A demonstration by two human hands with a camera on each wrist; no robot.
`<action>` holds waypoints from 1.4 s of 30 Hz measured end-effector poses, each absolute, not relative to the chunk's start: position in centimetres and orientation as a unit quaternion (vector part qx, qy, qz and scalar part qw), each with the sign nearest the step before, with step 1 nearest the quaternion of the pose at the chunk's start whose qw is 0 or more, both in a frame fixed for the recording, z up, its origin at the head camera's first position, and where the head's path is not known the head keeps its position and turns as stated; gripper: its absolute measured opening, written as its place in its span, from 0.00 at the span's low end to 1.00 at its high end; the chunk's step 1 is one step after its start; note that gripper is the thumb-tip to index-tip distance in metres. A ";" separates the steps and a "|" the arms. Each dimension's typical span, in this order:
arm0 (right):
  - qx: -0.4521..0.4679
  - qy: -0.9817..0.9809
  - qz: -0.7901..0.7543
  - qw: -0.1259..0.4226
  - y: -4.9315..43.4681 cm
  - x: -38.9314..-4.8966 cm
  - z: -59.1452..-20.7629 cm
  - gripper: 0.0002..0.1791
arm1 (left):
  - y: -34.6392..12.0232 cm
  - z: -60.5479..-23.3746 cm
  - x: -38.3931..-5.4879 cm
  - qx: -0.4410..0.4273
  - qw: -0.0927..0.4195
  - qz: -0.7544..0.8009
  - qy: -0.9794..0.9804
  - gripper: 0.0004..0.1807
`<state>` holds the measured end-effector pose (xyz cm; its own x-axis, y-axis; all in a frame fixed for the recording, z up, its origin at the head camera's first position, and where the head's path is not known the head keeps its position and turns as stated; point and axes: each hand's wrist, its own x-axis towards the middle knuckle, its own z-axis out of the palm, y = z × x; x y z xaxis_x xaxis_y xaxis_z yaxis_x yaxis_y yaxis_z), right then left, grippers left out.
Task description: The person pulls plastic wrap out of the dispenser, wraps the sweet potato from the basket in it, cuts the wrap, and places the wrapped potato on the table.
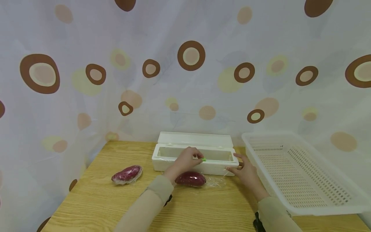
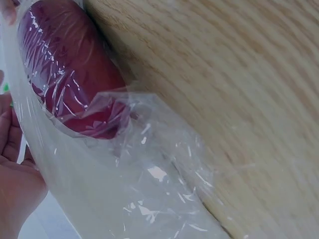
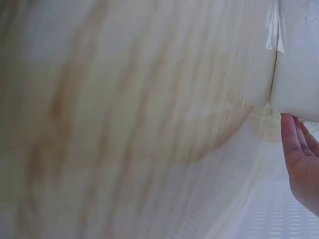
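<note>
A white cling film dispenser box point(image 1: 214, 168) stands at the back of the table, its lid point(image 1: 195, 139) flipped up. My left hand point(image 1: 186, 158) pinches a small green slider point(image 1: 204, 159) along the box's front top edge. At the box's right end, my right hand point(image 1: 244, 170) holds the corner, thumb at the front and fingers at the end point(image 3: 299, 142). Clear cling film point(image 2: 149, 189) hangs from the box front and lies over a glossy purple-red oblong vegetable point(image 1: 190, 179), like a sweet potato, just under my left wrist.
Another purple-red vegetable point(image 1: 127, 174), wrapped in film, lies to the left on the wooden table point(image 1: 116, 209). A large white slotted plastic basket point(image 1: 292, 174) stands on the right, close beside my right forearm. Behind the table hangs a patterned curtain point(image 1: 179, 90).
</note>
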<state>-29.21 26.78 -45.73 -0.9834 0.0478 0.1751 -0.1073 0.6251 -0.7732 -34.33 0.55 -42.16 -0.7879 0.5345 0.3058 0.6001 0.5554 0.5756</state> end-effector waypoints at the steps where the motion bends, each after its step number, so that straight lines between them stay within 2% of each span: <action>1: 0.017 -0.897 0.432 0.089 26.8 -29.2 -45.8 0.43 | 0.4 -42.2 -34.3 -0.321 0.048 -0.346 -0.880 0.06; 13: 0.015 -0.894 0.439 0.091 26.9 -29.4 -45.8 0.43 | -0.8 -42.3 -34.5 -0.312 0.035 -0.363 -0.878 0.05; 25: 0.015 -0.897 0.433 0.086 27.0 -29.3 -45.7 0.44 | -1.8 -41.9 -34.5 -0.341 0.052 -0.342 -0.874 0.05; 42: 0.021 -0.893 0.440 0.090 26.9 -29.2 -45.8 0.44 | -3.2 -42.0 -34.6 -0.337 0.053 -0.332 -0.880 0.06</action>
<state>-29.15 26.92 -45.76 -0.9830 0.0411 0.1789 -0.1168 0.6120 -0.7822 -34.59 -3.17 -42.03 -0.7676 0.5571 0.3169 0.6275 0.5529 0.5482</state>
